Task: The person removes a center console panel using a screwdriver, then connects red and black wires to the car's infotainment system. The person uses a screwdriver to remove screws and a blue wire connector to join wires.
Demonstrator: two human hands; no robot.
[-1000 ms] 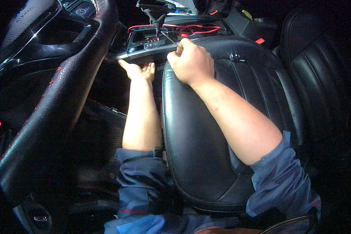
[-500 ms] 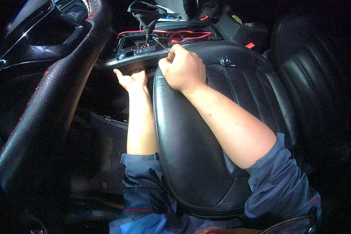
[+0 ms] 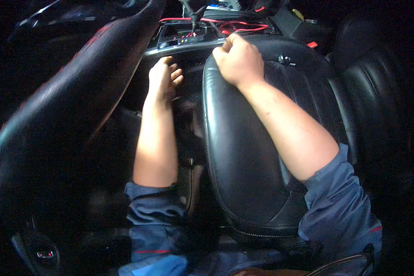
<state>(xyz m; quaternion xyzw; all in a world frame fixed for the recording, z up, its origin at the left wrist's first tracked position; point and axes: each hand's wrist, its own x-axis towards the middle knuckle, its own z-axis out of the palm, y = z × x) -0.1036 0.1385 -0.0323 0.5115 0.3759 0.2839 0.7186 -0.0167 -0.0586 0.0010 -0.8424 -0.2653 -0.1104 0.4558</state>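
Observation:
My right hand [image 3: 240, 60] is closed above the front edge of the black leather seat [image 3: 244, 152], next to the centre console [image 3: 184, 48]. A thin metal-shafted tool [image 3: 215, 28] sticks out of it toward the console; its handle is hidden in the fist. My left hand [image 3: 163, 78] is beside the console's lower side, left of the seat. Its fingers are loosely bent and apart, and nothing shows in them. A gear lever [image 3: 195, 17] stands on the console, with a lit panel at its foot.
The steering wheel [image 3: 96, 60] fills the left side. A red cable [image 3: 244, 28] lies over the console. A small dark cylindrical object [image 3: 284, 60] rests on the seat. Farther right are the seat backrest [image 3: 372, 92] and a red buckle [image 3: 312, 44].
My left hand has come away from under the console edge, toward me, and turned over. My right hand stays closed on the tool. The whole view has shifted, with console and seat moving up and right.

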